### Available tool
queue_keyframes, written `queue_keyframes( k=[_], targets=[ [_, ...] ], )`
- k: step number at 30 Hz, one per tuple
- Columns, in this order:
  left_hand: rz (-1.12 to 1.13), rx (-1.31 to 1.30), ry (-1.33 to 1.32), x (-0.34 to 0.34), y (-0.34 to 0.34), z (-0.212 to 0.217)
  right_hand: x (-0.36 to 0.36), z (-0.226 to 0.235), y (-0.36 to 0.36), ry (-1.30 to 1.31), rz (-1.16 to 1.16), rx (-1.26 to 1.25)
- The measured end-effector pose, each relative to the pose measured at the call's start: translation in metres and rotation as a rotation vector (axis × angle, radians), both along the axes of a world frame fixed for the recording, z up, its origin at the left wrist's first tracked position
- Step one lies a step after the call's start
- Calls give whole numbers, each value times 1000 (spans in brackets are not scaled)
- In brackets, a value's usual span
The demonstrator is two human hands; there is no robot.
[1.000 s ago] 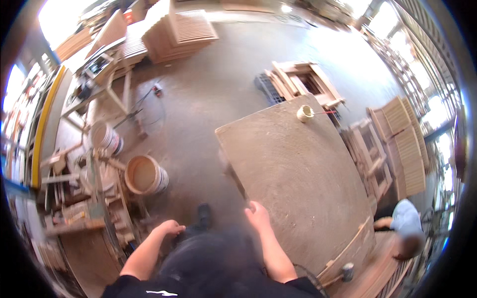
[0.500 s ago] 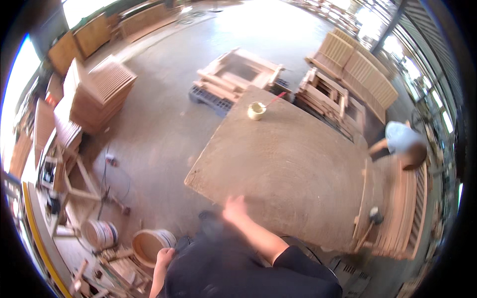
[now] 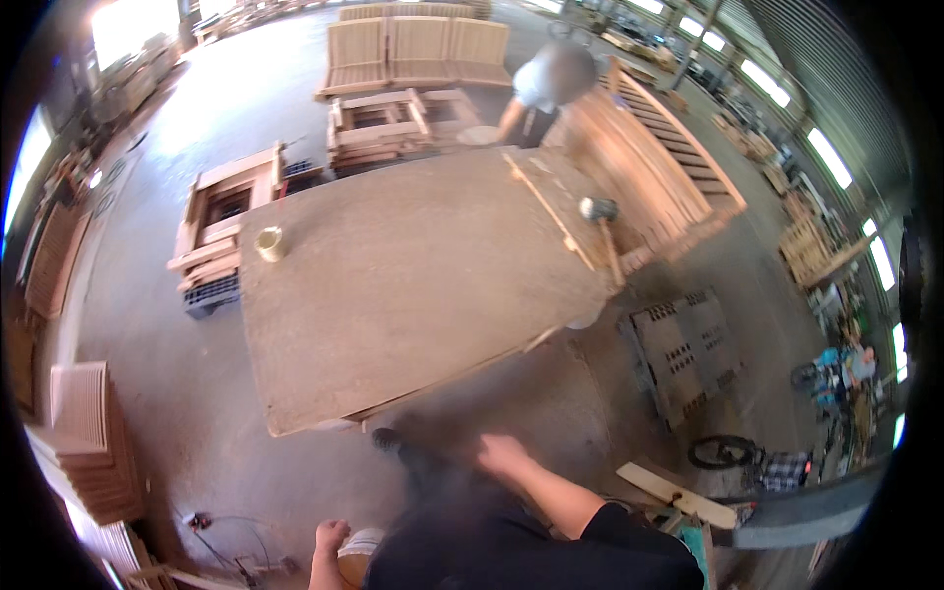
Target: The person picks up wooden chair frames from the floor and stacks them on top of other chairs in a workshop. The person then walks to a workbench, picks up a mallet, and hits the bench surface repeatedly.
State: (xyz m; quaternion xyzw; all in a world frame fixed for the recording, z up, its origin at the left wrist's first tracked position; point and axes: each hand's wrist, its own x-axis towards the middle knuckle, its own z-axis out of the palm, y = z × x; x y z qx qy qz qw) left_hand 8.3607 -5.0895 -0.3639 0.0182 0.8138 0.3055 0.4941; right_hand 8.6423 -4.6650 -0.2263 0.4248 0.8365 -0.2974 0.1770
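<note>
My right hand hangs off the near edge of a large brown worktable; its fingers look loosely curled, with nothing showing in them. Low at the left, my left hand is closed beside a bucket partly hidden by my body. Neither hand touches the table. On the tabletop stands a pale yellow pot at the far left. A mallet with a dark head and wooden handle lies at the right end, beside a long thin wooden strip.
Stacked wooden frames sit on a dark pallet beyond the table. A co-worker stands at its far right, near a long slatted wooden piece. Slatted panels are piled at left; a flat grey panel lies at right.
My view has swung to the right, so the table and pot appear farther left. My right hand, earlier over the table's near edge, is now apart from it.
</note>
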Motion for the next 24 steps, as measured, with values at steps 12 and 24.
queue_keyframes(
  k=[12,24],
  targets=[
    [-328,-13,54,57,141,-5,192,-68,-35,74,-307,-77],
    [-493,-124,259,203,272,77,321,-96,100,324,-432,-448]
  ],
)
